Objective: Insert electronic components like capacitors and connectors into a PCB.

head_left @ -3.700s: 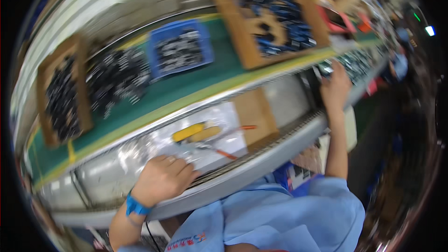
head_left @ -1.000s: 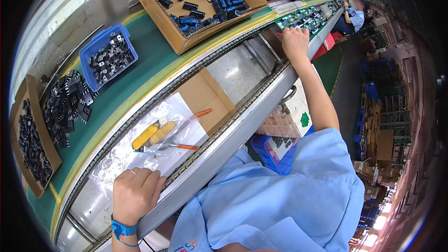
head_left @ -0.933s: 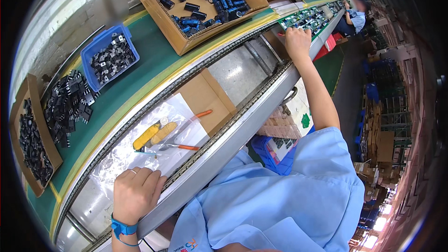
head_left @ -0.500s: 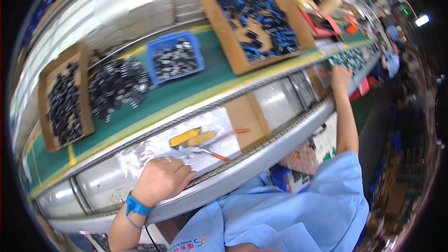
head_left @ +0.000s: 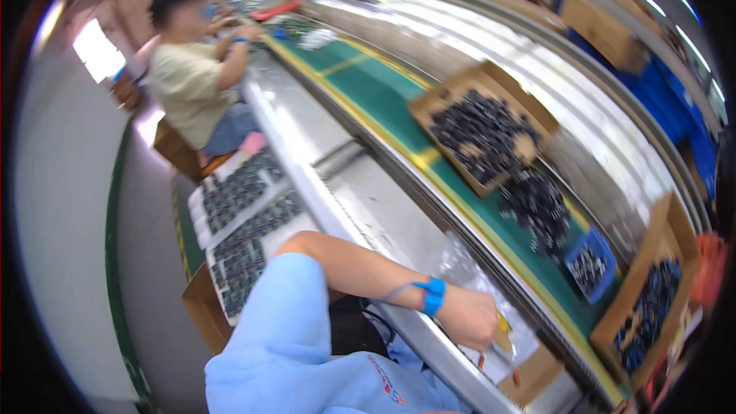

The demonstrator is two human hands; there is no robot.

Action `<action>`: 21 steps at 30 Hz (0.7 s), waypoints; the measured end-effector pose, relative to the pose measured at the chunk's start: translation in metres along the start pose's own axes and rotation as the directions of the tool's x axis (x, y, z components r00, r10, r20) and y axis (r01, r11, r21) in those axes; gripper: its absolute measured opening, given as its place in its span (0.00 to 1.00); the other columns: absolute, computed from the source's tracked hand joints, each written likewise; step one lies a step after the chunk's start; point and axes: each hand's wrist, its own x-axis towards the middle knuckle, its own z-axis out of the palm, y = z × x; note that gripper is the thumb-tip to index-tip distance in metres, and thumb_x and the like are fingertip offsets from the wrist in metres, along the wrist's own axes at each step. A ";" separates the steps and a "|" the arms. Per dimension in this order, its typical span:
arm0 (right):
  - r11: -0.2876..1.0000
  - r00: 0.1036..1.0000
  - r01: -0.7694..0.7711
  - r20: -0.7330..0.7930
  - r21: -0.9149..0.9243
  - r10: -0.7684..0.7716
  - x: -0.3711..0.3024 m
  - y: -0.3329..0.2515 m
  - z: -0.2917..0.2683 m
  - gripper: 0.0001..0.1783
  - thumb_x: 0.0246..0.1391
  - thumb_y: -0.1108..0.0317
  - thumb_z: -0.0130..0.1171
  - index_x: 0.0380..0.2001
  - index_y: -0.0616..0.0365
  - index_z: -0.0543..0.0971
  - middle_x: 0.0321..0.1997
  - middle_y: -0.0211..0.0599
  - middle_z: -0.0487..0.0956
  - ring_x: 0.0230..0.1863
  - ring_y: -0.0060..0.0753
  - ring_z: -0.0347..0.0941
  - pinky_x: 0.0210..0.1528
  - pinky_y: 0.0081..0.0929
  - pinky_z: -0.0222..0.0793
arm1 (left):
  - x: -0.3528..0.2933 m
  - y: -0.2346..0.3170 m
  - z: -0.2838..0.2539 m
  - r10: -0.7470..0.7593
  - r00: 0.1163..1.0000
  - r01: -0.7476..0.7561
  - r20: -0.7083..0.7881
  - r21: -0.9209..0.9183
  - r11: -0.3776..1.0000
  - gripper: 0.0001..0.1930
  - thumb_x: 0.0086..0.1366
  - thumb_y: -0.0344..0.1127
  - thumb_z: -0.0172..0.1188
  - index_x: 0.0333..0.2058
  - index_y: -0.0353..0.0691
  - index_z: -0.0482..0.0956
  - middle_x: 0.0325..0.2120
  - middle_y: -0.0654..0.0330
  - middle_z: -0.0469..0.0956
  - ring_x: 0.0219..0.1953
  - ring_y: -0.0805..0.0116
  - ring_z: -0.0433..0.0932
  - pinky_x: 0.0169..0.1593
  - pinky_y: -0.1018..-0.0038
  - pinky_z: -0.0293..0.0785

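My left hand, with a blue wristband at its wrist, is over the inner edge of the metal workbench. Its fingers look curled in; anything inside them is hidden. Right beside the knuckles lies a yellow-handled tool, partly covered by the hand, on a clear plastic bag and white sheet. An orange-tipped tool lies just below. My right hand is out of this view.
Beyond the bench runs a green belt carrying a cardboard box of black parts, a loose pile of black parts, a blue bin and another cardboard box. Circuit board trays stand at left. A co-worker sits further along.
The view has swung left, bringing the co-worker and board trays in. My right hand, earlier reaching to green boards at the far right, has left the picture. My left hand is nearer the yellow-handled tool.
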 end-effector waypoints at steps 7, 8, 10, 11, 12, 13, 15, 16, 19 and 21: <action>0.761 0.881 0.469 -0.170 0.449 -0.443 0.063 -0.132 0.034 0.04 0.56 0.72 0.61 0.33 0.56 0.83 0.31 0.36 0.77 0.36 0.40 0.75 0.41 0.36 0.71 | 0.010 0.005 -0.003 0.056 0.998 -0.054 -0.007 0.187 0.981 0.13 0.55 0.40 0.59 0.15 0.40 0.79 0.19 0.56 0.78 0.24 0.54 0.79 0.27 0.61 0.73; 0.745 0.873 0.465 -0.105 0.478 -0.477 0.062 -0.143 0.033 0.06 0.56 0.72 0.58 0.37 0.58 0.81 0.33 0.38 0.77 0.38 0.43 0.74 0.45 0.37 0.69 | 0.015 0.003 -0.005 0.085 0.996 -0.081 -0.013 0.183 0.980 0.13 0.55 0.40 0.59 0.15 0.40 0.79 0.19 0.56 0.78 0.24 0.54 0.79 0.27 0.61 0.73; 0.641 0.827 0.524 -0.157 0.561 -0.540 0.072 -0.167 0.042 0.09 0.52 0.77 0.56 0.38 0.61 0.77 0.33 0.39 0.74 0.37 0.43 0.71 0.49 0.38 0.66 | 0.019 0.002 -0.009 0.076 0.996 -0.088 0.057 0.270 0.959 0.12 0.54 0.40 0.59 0.16 0.41 0.80 0.20 0.56 0.79 0.24 0.55 0.79 0.27 0.62 0.73; 0.640 0.825 0.528 -0.160 0.558 -0.541 0.072 -0.171 0.049 0.09 0.52 0.77 0.56 0.38 0.61 0.77 0.33 0.39 0.74 0.37 0.43 0.71 0.49 0.38 0.66 | 0.021 -0.001 -0.007 0.076 0.996 -0.088 0.053 0.274 0.958 0.12 0.54 0.40 0.59 0.16 0.41 0.80 0.20 0.56 0.79 0.24 0.55 0.79 0.27 0.62 0.73; 0.605 0.857 0.436 -0.101 0.666 -0.506 0.071 -0.173 0.057 0.10 0.51 0.78 0.56 0.38 0.61 0.77 0.33 0.39 0.74 0.36 0.45 0.71 0.45 0.38 0.66 | 0.022 -0.004 0.000 0.083 0.996 -0.086 0.021 0.265 0.960 0.14 0.54 0.43 0.60 0.17 0.40 0.81 0.18 0.55 0.79 0.23 0.53 0.79 0.27 0.60 0.74; 0.566 0.881 0.330 -0.032 0.756 -0.472 0.070 -0.174 0.067 0.11 0.50 0.79 0.56 0.38 0.62 0.77 0.32 0.40 0.74 0.36 0.46 0.70 0.42 0.38 0.66 | 0.024 -0.008 0.005 0.097 0.995 -0.091 -0.012 0.255 0.963 0.16 0.55 0.45 0.60 0.17 0.40 0.82 0.17 0.54 0.79 0.23 0.51 0.79 0.27 0.58 0.74; 0.467 0.916 0.260 -0.063 0.845 -0.397 0.065 -0.175 0.087 0.11 0.50 0.82 0.56 0.39 0.63 0.77 0.32 0.39 0.72 0.32 0.40 0.69 0.33 0.30 0.63 | 0.021 -0.008 0.008 0.082 0.997 -0.080 0.000 0.243 0.967 0.16 0.54 0.46 0.61 0.18 0.40 0.82 0.17 0.53 0.79 0.23 0.51 0.80 0.28 0.59 0.75; 0.425 0.945 0.050 0.095 0.904 -0.313 0.061 -0.174 0.088 0.12 0.50 0.81 0.56 0.40 0.64 0.77 0.33 0.39 0.72 0.31 0.37 0.69 0.30 0.27 0.62 | 0.017 -0.006 0.006 0.058 0.998 -0.064 0.034 0.220 0.973 0.14 0.54 0.43 0.60 0.17 0.40 0.81 0.18 0.54 0.79 0.24 0.52 0.79 0.27 0.60 0.74; 0.331 0.923 -0.247 0.325 0.911 -0.205 0.055 -0.171 0.090 0.10 0.54 0.79 0.56 0.40 0.64 0.77 0.33 0.30 0.69 0.29 0.18 0.62 0.27 0.15 0.53 | 0.011 -0.008 0.011 0.026 0.999 -0.030 0.042 0.109 0.994 0.15 0.55 0.42 0.59 0.17 0.39 0.80 0.17 0.54 0.78 0.25 0.51 0.79 0.29 0.59 0.74; 0.245 0.903 -0.353 0.397 0.903 -0.162 0.053 -0.166 0.092 0.09 0.55 0.77 0.57 0.40 0.63 0.78 0.33 0.30 0.69 0.28 0.17 0.62 0.26 0.15 0.52 | 0.010 -0.010 0.014 -0.075 0.994 0.074 0.084 0.019 0.997 0.15 0.54 0.45 0.62 0.20 0.39 0.82 0.21 0.50 0.80 0.28 0.48 0.80 0.33 0.56 0.76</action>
